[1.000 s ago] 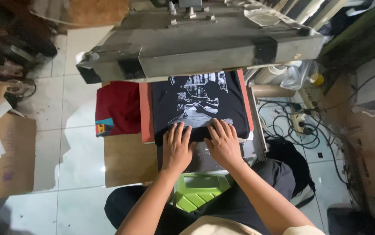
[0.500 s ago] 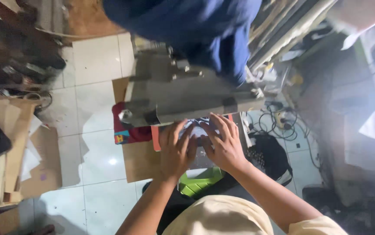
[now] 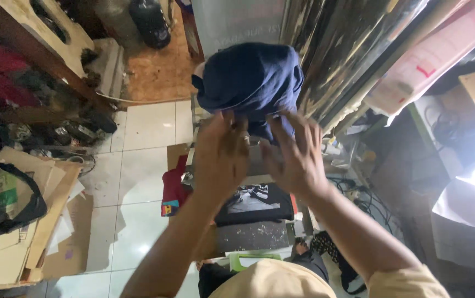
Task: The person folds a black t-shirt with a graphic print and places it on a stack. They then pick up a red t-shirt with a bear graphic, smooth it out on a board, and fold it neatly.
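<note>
White tiled floor [image 3: 143, 165] below us, stacked brown cardboard sheets [image 3: 22, 232] at left. Bunched navy-blue cloth bundle [image 3: 251, 83] hangs above, straight ahead of both raised hands; its long axis runs left-right. Black printed T-shirt [image 3: 254, 203] lies flat on the worktop, below the wrists. We see left hand [image 3: 221, 157] and right hand [image 3: 295, 157] about equally near the bundle, fingers [image 3: 303, 129] spread open, holding nothing, tips just at its lower edge.

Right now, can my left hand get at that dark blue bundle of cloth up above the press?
Probably yes. The left hand is raised just beneath the dark blue cloth bundle, its fingers at the lower edge, with nothing between them.
</note>
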